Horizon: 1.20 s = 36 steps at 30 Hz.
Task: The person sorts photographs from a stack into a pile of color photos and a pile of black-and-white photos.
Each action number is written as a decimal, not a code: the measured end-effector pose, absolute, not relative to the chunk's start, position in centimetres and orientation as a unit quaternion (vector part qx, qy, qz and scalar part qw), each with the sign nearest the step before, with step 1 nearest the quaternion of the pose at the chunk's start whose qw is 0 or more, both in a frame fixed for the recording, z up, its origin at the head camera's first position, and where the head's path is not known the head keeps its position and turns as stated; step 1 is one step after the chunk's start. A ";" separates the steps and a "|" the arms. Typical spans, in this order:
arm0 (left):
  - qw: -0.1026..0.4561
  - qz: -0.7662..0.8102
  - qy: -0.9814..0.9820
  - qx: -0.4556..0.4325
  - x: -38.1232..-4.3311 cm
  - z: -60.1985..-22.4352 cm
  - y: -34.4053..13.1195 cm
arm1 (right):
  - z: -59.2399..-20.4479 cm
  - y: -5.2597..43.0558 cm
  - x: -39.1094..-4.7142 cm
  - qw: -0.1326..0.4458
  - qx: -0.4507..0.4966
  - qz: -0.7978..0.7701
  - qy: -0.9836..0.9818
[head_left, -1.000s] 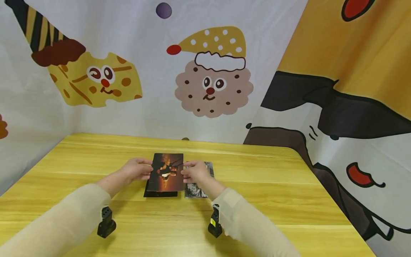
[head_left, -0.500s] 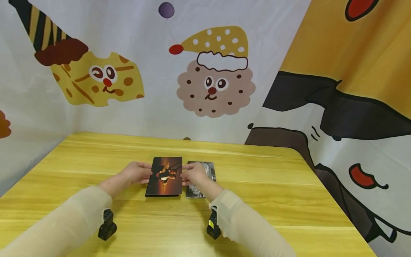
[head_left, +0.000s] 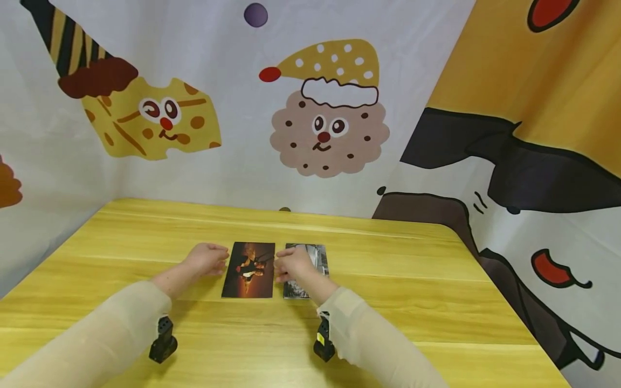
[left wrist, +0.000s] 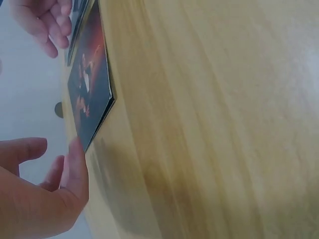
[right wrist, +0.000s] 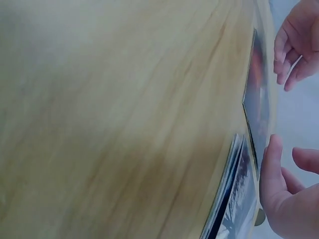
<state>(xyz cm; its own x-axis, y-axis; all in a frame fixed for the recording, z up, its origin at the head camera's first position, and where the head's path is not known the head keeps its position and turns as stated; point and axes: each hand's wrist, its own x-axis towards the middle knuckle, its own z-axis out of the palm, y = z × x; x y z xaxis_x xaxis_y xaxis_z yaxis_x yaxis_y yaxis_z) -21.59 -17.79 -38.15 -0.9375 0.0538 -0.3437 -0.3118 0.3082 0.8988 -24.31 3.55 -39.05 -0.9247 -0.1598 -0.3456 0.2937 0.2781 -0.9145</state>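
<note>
A photo card (head_left: 249,269) with a dark orange scene lies flat on the wooden table, on top of another card whose edge shows in the left wrist view. My left hand (head_left: 208,260) is at its left edge, fingers loosely extended and a fingertip right by the corner. On the other side, my right hand (head_left: 293,264) hovers between this card and a black-and-white photo card (head_left: 317,260), partly covering the latter. Several card edges are layered under that black-and-white card (right wrist: 241,199) in the right wrist view. Neither hand grips anything.
The yellow wood-grain table (head_left: 388,302) spreads around the cards on all sides. Behind it hangs a white cloth (head_left: 233,178) with cartoon prints. Small black devices (head_left: 164,340) are strapped to both wrists.
The orange photo card has come down from the hands' hold and now lies squared over the card beneath. Both hands have let go of it and sit slightly apart from its sides.
</note>
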 end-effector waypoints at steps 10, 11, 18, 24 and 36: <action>0.162 0.601 0.780 -0.069 -22.1 -37.6 -16.9 | -38.3 5.7 -24.7 0.194 0.047 -0.611 0.766; 0.161 0.604 0.777 -0.070 -22.1 -37.5 -16.7 | -38.2 5.9 -24.8 0.193 0.045 -0.611 0.767; 0.161 0.608 0.775 -0.058 -22.5 -37.1 -15.1 | -37.9 7.4 -25.1 0.184 0.056 -0.613 0.766; 0.167 0.611 0.773 -0.042 -22.8 -37.2 -13.7 | -37.7 8.8 -25.3 0.171 0.062 -0.614 0.768; 0.171 0.609 0.773 -0.038 -23.2 -37.7 -10.9 | -37.9 11.1 -25.6 0.154 0.086 -0.616 0.768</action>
<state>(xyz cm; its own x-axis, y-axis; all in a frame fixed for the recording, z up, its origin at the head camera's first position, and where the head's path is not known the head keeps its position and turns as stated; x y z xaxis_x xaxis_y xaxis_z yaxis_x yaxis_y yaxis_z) -23.25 -10.94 -37.73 -0.9390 0.1497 -0.3096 -0.2660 0.2544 0.9298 -25.60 11.10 -37.94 -0.9381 -0.0576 -0.3415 0.3208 0.2275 -0.9194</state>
